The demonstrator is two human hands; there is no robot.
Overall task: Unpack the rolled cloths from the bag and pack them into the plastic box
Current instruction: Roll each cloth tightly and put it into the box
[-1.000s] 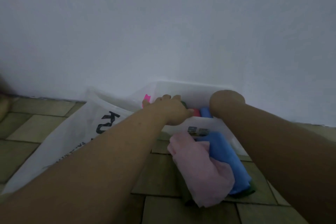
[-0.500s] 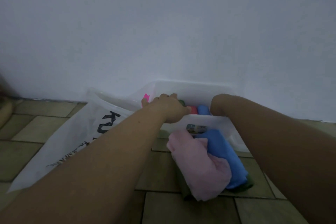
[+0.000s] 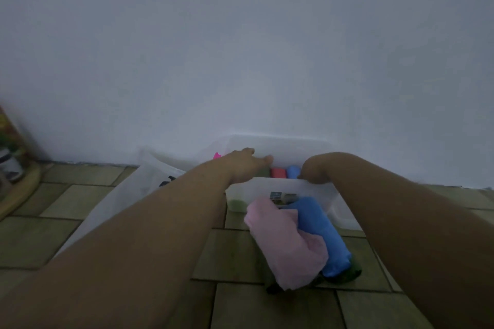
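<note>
The left hand's (image 3: 244, 165) fingers lie fairly straight, reaching forward over the box (image 3: 280, 185), with the thumb stuck out towards the far wall. The right hand (image 3: 314, 168) bends down at the wrist over the near rim. Its fingers are hidden behind the knuckles, so I cannot tell whether they grip anything.

Between the two hands, inside the box, a red roll (image 3: 278, 172) and a blue roll (image 3: 292, 170) stand side by side, touching. Something green (image 3: 236, 204) shows dimly through the near wall. A bright pink scrap (image 3: 217, 155) peeks out just left of the left hand.

On the floor (image 3: 66, 203) in front of the box lies a pile of loose cloths: a pink cloth (image 3: 283, 246) against a blue cloth (image 3: 320, 232), both on top of a dark green cloth (image 3: 344, 274). The white bag (image 3: 125, 197) lies flat to the left of the box, under the left forearm, with black print on it. The box stands against the wall (image 3: 240, 48).
</note>
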